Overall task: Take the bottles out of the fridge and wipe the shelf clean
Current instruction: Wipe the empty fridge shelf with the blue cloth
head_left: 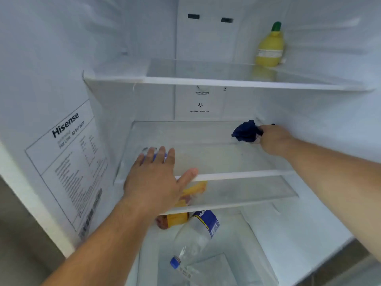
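- Fridge interior [61, 58]: white, door open; a Hisense label sheet [68, 162] is stuck on the left inner wall.
- Top glass shelf [206, 81]: one yellow lemon-juice bottle [270, 48] with a green cap is stood upright at its right rear.
- Middle glass shelf [237, 174]: the shelf being wiped; a pale smeared patch is seen across its centre.
- Lower glass shelf [247, 203]: set just beneath the middle one; a yellow packet [195, 188] is seen through the glass on its left side.
- Bottom compartment [288, 234]: a clear Pepsi-labelled plastic bottle [198, 234] with a blue cap is laid on its side, cap toward the camera; a yellow-labelled item [175, 219] lies beside it, its type not told.
- Left hand [156, 178]: laid flat with fingers spread on the front left of the middle shelf, thumb along the front edge; the fingertips are placed over a small clear object with blue on it, not identifiable. Nothing is clamped.
- Right hand [274, 139]: reached to the right rear of the middle shelf, closed around a dark blue cloth [245, 132].
- Dark blue cloth: bunched, pressed on the shelf near the right wall.
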A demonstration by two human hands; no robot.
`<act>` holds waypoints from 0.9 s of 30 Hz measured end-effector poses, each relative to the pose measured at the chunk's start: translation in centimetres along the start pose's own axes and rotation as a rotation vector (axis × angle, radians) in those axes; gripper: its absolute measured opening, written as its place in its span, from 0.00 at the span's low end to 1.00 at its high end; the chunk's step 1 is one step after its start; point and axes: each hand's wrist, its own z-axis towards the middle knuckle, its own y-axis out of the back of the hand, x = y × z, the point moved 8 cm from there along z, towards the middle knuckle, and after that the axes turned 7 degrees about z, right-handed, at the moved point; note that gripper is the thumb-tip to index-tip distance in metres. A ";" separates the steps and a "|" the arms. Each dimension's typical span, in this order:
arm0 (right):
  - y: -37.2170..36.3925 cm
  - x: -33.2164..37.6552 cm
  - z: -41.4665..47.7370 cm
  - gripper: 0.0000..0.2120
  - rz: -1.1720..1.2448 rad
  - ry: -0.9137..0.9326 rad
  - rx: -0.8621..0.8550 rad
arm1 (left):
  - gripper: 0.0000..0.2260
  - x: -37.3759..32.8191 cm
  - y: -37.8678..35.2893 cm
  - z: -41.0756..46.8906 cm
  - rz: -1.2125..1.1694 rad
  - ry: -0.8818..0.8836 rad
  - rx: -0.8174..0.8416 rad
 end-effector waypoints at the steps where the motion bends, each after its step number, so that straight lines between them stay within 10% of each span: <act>1: -0.2 0.7 -1.3 0.16 0.000 -0.033 0.010 | 0.44 -0.1 0.0 0.1 0.002 -0.021 0.002; 5: -0.9 3.6 -8.9 0.19 0.120 -0.055 -0.028 | 0.52 -0.5 0.0 0.5 0.030 -0.081 0.000; 9: -2.3 11.2 -15.5 0.32 0.262 0.362 -0.188 | 0.53 -0.7 0.0 0.7 0.011 -0.107 -0.001; 16: -2.9 16.7 -9.9 0.29 0.259 0.492 0.136 | 0.53 -0.3 -0.6 0.9 0.049 -0.136 -0.066; 27: -0.9 3.4 -2.1 0.26 0.151 0.092 0.069 | 0.52 -0.4 -0.3 0.8 0.053 -0.121 -0.047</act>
